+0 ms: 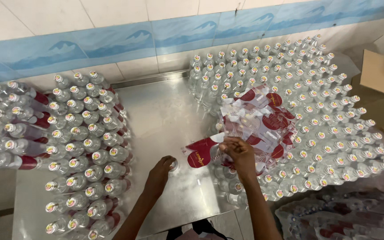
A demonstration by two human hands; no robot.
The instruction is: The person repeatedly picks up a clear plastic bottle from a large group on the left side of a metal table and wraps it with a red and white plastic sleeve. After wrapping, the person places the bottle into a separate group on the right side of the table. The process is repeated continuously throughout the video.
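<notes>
The left hand [158, 171] is cupped over the cap of a single clear plastic bottle [173, 165] standing on the steel table [156, 115], while the right hand [241, 153] pinches a red-and-clear label sleeve [205, 153] at the near edge of a loose stack of sleeves [258, 118]. This looks like the labelling step; the next move seems to call for opening the limp film and sliding it over the bottle's neck. Beyond, labelled bottles [85, 146] crowd the left and bare capped bottles [316, 111] the right, up to the glossy tiled wall [112, 44].

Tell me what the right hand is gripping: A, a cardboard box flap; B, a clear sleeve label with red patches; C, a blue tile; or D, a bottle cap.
B: the right hand pinches a clear plastic label with red patches, lying over the upright bottles, while the left hand rests on a single bottle on the metal table.
</notes>
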